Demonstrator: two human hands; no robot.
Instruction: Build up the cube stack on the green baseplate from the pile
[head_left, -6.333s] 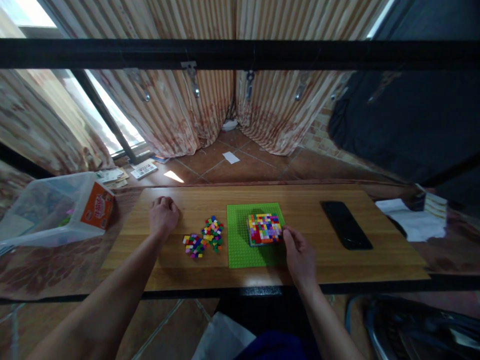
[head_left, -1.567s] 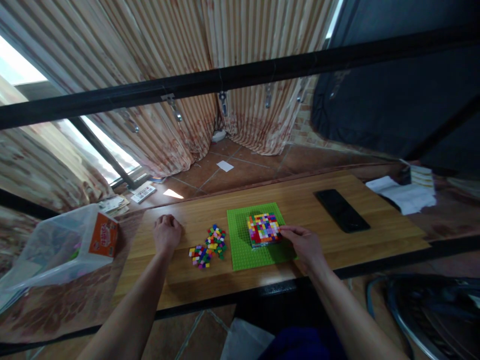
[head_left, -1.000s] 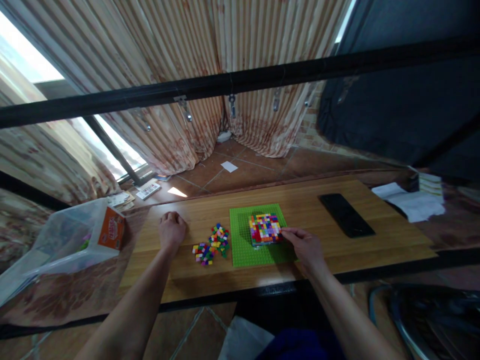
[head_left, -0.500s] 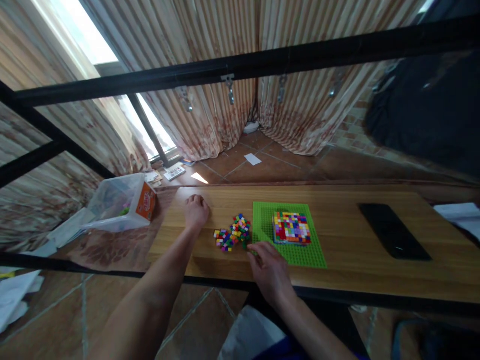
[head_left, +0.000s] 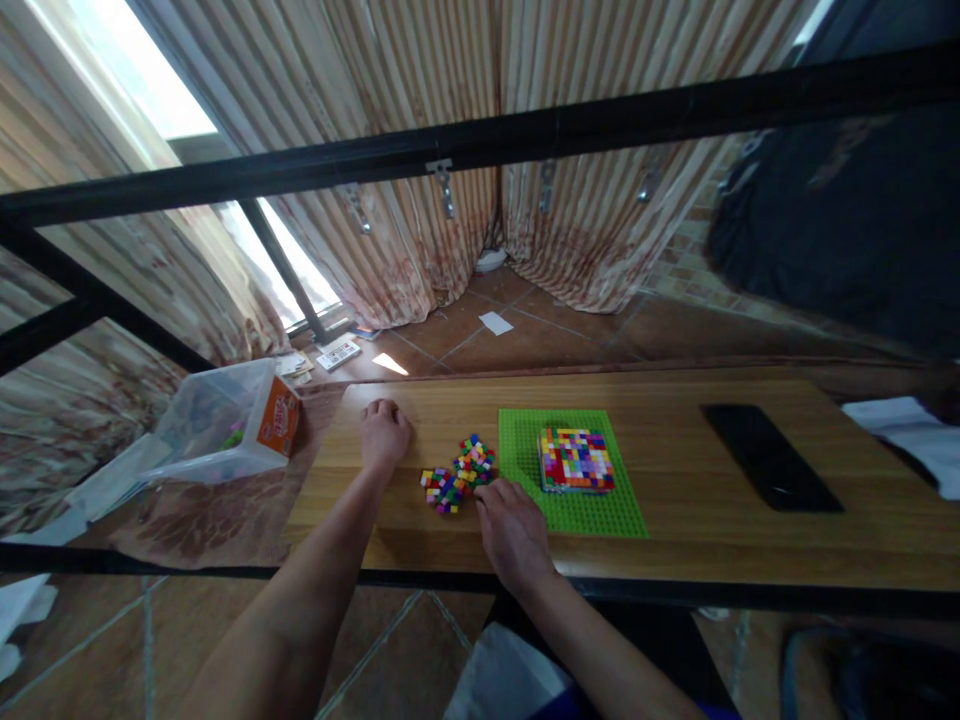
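Note:
My left hand (head_left: 385, 436) rests on the wooden table (head_left: 675, 545) left of the loose bricks, its fingers curled in and no object showing in them. My right hand (head_left: 514, 530) is at the near right edge of a pile of small coloured bricks (head_left: 474, 462), fingertips bent together and touching or very close to it. What they pinch, if anything, is hidden. A second small pile of bricks (head_left: 441, 490) adjoins it on the left. Right of the piles lies a green baseplate (head_left: 521, 440), bearing a low multicoloured block of bricks (head_left: 576, 460).
A black flat tablet-like slab (head_left: 771, 457) lies on the table's right part. Beyond the left end stands a clear plastic bin (head_left: 217, 420) with an orange label. A black metal bar (head_left: 480, 140) crosses in front of the curtains (head_left: 427, 230). White papers (head_left: 907, 435) lie at the right.
My right hand has moved slightly left toward the brick piles, its fingertips now closer to them. My left hand stays on the table. The whole view has shifted a little.

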